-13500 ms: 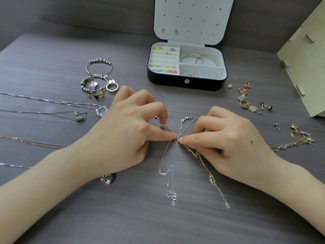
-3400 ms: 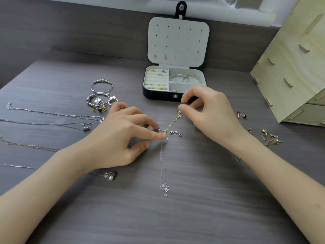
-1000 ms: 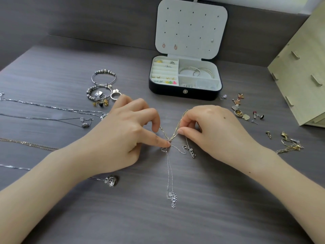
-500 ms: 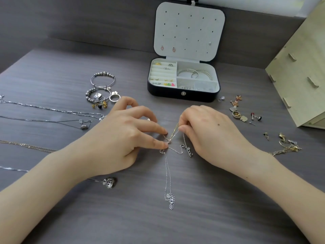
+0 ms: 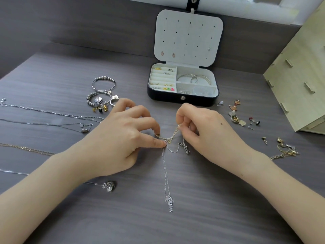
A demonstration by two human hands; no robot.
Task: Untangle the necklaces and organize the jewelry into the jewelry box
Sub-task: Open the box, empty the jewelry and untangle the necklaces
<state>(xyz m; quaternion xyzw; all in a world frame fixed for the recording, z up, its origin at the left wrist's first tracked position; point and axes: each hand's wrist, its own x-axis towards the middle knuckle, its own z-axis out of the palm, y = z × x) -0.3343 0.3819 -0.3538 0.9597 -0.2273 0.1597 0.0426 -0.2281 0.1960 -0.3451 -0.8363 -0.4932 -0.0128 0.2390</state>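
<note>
Left hand [image 5: 119,140] curled tighter — apparently pinching fine gold chain [image 5: 174,134].

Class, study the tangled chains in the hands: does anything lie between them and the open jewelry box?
Nothing visible does. The tangled chains sit directly before the jewelry box; the beaded bracelets lie left of that path, the loose earrings right.

Grey table [image 5: 211,217]: open box [image 5: 182,100] at back, bracelets [image 5: 103,85] and necklaces [image 5: 52,112] left, tangled chains [image 5: 166,173] centre, earrings [image 5: 235,118] and wooden rack [image 5: 299,76] right.
</note>
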